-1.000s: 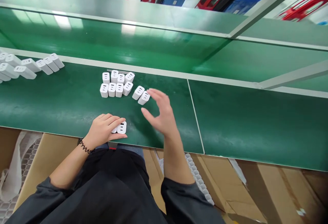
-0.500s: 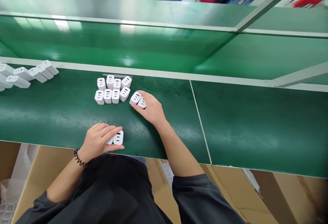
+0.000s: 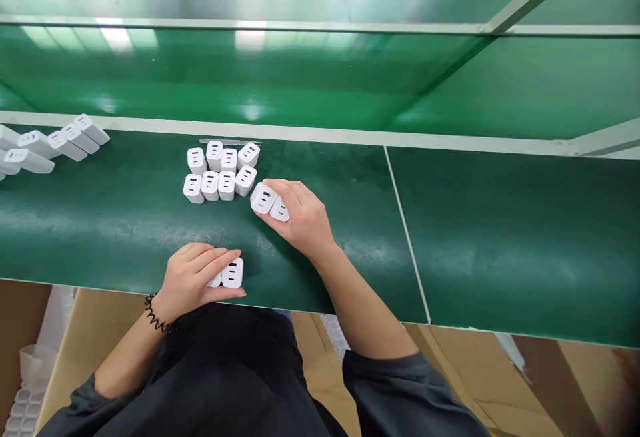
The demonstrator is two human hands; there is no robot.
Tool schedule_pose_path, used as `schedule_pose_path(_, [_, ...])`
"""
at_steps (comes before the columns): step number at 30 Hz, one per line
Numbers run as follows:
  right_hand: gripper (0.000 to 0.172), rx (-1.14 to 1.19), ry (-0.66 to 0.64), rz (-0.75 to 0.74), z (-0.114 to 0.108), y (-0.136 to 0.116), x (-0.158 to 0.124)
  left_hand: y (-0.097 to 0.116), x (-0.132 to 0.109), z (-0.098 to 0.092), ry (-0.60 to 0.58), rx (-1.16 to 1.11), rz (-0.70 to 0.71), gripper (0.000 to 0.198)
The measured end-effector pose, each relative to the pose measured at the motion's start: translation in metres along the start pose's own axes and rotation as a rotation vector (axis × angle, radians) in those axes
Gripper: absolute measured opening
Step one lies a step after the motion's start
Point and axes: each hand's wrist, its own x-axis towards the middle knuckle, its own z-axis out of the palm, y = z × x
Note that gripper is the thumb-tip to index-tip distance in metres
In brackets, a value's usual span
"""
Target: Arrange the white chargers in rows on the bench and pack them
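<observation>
Near the front edge of the green bench, my left hand (image 3: 196, 275) is closed around two white charger blocks (image 3: 233, 273), side by side with their port faces up; the left one is mostly covered by fingers. Farther right and back, my right hand (image 3: 301, 216) grips another pair of white charger blocks (image 3: 263, 198) between thumb and fingers, the second partly hidden by the hand. Just left of that pair, several white charger blocks (image 3: 211, 185) stand upright in two rows, ports up, the rightmost ones slightly turned.
More white chargers (image 3: 80, 138) lean or lie in a group at the far left. A thin clear strip (image 3: 230, 141) lies behind the standing rows. The green bench (image 3: 500, 237) has a pale seam line (image 3: 407, 234) on the right. Cardboard (image 3: 470, 370) and a plastic tray (image 3: 27, 410) are below.
The camera view has tilted down a little. My right hand and its pair have shifted slightly toward me; my left hand keeps its grip in nearly the same place.
</observation>
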Motion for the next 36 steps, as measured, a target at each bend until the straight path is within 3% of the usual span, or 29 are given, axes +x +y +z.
schedule_pose_path(7, [0.038, 0.02, 0.049, -0.059, -0.0009, -0.0017, -0.0009, 0.0, 0.0011, 0.0002, 0.002, -0.008, -0.007, 0.056])
schedule_pose_path(19, [0.047, 0.291, -0.057, 0.038, -0.0025, -0.0103, -0.0028, -0.0007, -0.0001, -0.0004, 0.003, -0.009, -0.007, 0.056])
schedule_pose_path(26, [0.048, 0.284, -0.111, 0.089, -0.0023, -0.0092, -0.0039, 0.0001, -0.0019, -0.0002, 0.004, -0.016, -0.026, 0.054])
schedule_pose_path(31, [0.046, 0.27, -0.091, 0.044, -0.0014, -0.0078, -0.0038, -0.0003, -0.0008, -0.0001, 0.0, -0.025, -0.025, 0.055])
schedule_pose_path(36, [0.043, 0.183, -0.119, 0.044, 0.0027, -0.001, -0.0021, -0.0061, -0.0064, 0.0, 0.083, -0.082, -0.025, 0.059])
